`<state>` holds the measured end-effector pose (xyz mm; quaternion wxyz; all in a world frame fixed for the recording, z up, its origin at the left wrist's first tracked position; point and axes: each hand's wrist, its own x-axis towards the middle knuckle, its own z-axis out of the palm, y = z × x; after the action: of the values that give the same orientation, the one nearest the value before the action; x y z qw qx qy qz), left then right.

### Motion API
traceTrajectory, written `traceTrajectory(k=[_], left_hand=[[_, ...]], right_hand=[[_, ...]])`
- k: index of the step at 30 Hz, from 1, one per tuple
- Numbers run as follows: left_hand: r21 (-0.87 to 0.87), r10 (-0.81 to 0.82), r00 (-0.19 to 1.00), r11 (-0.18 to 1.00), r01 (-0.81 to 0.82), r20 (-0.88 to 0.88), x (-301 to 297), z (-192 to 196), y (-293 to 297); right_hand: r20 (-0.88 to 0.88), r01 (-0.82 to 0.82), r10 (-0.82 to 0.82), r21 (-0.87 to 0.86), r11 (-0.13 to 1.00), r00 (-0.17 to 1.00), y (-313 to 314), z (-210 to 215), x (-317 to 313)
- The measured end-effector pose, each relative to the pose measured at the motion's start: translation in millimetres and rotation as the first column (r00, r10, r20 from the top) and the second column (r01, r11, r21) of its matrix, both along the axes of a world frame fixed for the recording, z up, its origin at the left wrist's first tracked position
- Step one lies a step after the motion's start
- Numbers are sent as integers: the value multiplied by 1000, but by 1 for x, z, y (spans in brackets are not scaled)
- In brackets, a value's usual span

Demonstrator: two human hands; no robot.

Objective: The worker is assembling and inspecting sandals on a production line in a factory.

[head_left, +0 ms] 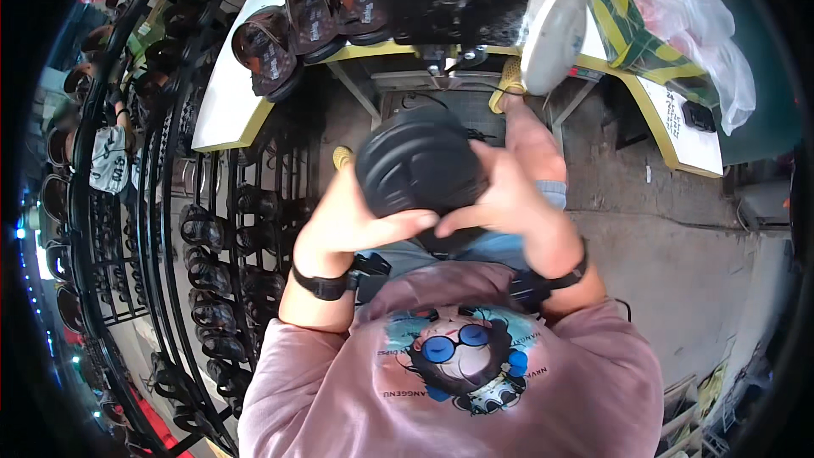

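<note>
A black sandal (pixel 415 161), with curved ridges across its rounded face, is held in front of my body between both hands. My left hand (pixel 360 216) is closed on its left side, the thumb lying along the near edge. From the right, my right hand (pixel 504 199) grips the opposite side, with its thumb pointing inward close to the other thumb. My palms and the sandal itself hide the fingers beneath. Beyond them, several brown-and-black sandals (pixel 310 17) stand on the left part of the white table (pixel 222 102).
A black machine (pixel 458 0) stands at the table's middle, with a white rounded, foot-shaped piece (pixel 555 34) beside it. Plastic bags (pixel 687 17) lie at right. Black racks (pixel 157 203) of sandals fill the left side. A person's arm (pixel 125 119) shows behind them.
</note>
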<state>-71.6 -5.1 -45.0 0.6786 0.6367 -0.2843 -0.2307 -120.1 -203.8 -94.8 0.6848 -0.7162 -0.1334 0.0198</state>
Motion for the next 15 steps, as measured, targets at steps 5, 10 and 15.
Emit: traceTrajectory(k=[5,10,15], left_hand=[[-223,157,965,953,-203,-210,-29,-42,-75],[-394,185,926,864,-313,-330,-32,-48,-101],[-497,197,892,772,-397,-407,-32,-49,-97]], right_hand=[[537,774,-597,-186,605,596,-45,30,-37],[215,-237,283,-217,947,935,-37,-3,-95],[-163,228,-239,933,277,957,-57,-39,-71]])
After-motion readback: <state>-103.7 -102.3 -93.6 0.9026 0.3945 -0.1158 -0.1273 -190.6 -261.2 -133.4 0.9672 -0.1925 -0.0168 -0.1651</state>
